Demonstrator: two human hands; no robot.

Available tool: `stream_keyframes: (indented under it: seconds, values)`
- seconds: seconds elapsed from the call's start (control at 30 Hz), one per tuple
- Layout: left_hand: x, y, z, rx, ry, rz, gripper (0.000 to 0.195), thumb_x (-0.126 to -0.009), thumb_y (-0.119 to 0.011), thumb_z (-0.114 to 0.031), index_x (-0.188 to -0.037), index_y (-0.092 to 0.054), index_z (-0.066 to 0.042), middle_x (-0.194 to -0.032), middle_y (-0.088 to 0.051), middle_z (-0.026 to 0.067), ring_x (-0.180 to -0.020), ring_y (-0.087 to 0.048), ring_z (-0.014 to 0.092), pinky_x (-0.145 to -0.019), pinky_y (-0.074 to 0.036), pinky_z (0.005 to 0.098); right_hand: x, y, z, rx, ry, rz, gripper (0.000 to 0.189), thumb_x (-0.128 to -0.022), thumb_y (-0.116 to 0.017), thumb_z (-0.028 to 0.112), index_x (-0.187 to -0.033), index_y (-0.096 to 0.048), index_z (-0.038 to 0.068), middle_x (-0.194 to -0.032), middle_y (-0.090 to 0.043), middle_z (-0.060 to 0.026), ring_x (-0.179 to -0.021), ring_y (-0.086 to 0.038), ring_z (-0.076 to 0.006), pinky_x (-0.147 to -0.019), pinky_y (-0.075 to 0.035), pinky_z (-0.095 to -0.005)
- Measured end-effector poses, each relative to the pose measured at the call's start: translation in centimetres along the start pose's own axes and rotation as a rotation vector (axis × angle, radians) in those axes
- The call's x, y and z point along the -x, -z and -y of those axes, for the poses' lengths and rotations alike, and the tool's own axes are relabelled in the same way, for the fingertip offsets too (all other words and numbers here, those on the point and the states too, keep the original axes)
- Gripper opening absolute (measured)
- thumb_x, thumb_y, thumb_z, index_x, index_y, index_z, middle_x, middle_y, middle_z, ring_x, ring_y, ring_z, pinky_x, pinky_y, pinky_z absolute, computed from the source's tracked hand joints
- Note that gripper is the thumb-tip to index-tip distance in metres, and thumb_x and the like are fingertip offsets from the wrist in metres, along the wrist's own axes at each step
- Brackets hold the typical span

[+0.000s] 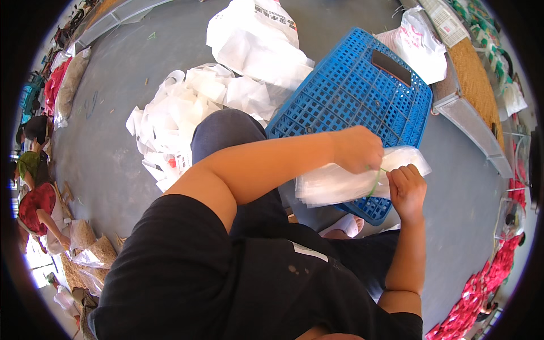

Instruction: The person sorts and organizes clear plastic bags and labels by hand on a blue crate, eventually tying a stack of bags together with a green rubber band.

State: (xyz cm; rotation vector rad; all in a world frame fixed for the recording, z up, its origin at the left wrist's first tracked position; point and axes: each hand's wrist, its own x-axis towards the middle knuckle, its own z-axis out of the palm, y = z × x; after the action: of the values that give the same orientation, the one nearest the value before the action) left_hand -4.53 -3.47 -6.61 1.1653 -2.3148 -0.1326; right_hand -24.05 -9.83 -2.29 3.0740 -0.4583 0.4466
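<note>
A flat stack of clear plastic bags (331,185) lies across the near end of an upturned blue plastic crate (352,89). A thin green tie (375,185) runs over the stack and up between my hands. My left hand (359,148), closed above the stack, grips one part of the tie. Just right of it, my right hand (408,189) pinches another part between thumb and fingers, at the stack's right side. Whether the tie passes under the stack is hidden.
Loose white plastic sheets (182,106) and a large white sack (255,38) lie left of the crate. Another white sack (420,46) sits beyond it, near a metal-edged tray (471,123) at right. People work at the far left. Red packets (476,297) are piled at lower right.
</note>
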Motion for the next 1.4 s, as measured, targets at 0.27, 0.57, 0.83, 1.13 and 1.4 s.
stream_keyframes:
  seconds: [0.27, 0.57, 0.83, 1.13, 1.4]
  values:
    - [3.9, -1.7, 2.5, 0.191, 0.23, 0.098, 0.013, -0.075, -0.057, -0.017, -0.066, -0.058, -0.008, -0.073, -0.058, 0.0058, -0.079, -0.054, 0.026, -0.07, -0.044, 0.0369, 4.2, -4.1, -3.4, -0.249, -0.134, -0.011, 0.006, -0.075, -0.06, 0.012, -0.072, -0.058, 0.008, -0.07, -0.055, -0.0082, -0.069, -0.054, -0.0282, -0.06, -0.045, -0.0371]
    - [1.6, -2.7, -0.3, 1.753, 0.627, -0.09, 0.023, -0.087, -0.053, -0.028, -0.078, -0.053, -0.007, -0.085, -0.058, 0.0035, -0.086, -0.052, 0.013, -0.078, -0.04, 0.0279, 1.0, -0.7, 0.5, -1.666, -0.543, 0.143, 0.03, -0.09, -0.046, 0.025, -0.067, -0.048, 0.006, -0.072, -0.054, -0.0036, -0.05, -0.043, -0.0108, -0.045, -0.035, -0.0255]
    - [2.6, -1.2, 0.4, 1.338, 0.647, -0.052, 0.028, -0.091, -0.045, -0.027, -0.069, -0.041, -0.009, -0.068, -0.047, 0.0014, -0.077, -0.052, 0.016, -0.077, -0.04, 0.0293, 2.0, -2.2, -0.8, -1.479, -0.843, 0.367, 0.034, -0.091, -0.043, 0.033, -0.067, -0.046, 0.008, -0.059, -0.041, 0.0032, -0.043, -0.027, -0.0022, -0.038, -0.021, -0.0181]
    - [1.7, -2.1, -0.4, 0.97, 0.657, 0.137, 0.019, -0.085, -0.055, -0.021, -0.083, -0.054, -0.003, -0.072, -0.053, 0.0031, -0.072, -0.051, 0.013, -0.069, -0.041, 0.0278, 2.8, -4.0, 0.2, -1.109, -0.737, 0.323, 0.035, -0.089, -0.047, 0.031, -0.067, -0.055, 0.005, -0.061, -0.052, -0.0016, -0.055, -0.044, -0.0093, -0.054, -0.038, -0.0251]
    - [1.2, -2.2, -2.6, 0.5, 0.424, 0.067, 0.01, -0.076, -0.057, -0.007, -0.084, -0.057, 0.0, -0.081, -0.06, 0.0154, -0.077, -0.059, 0.028, -0.071, -0.045, 0.0346, -0.1, -3.3, 2.3, -0.721, -0.033, -0.229, 0.012, -0.082, -0.058, 0.013, -0.08, -0.056, 0.002, -0.093, -0.054, -0.0066, -0.084, -0.05, -0.0196, -0.074, -0.042, -0.031]
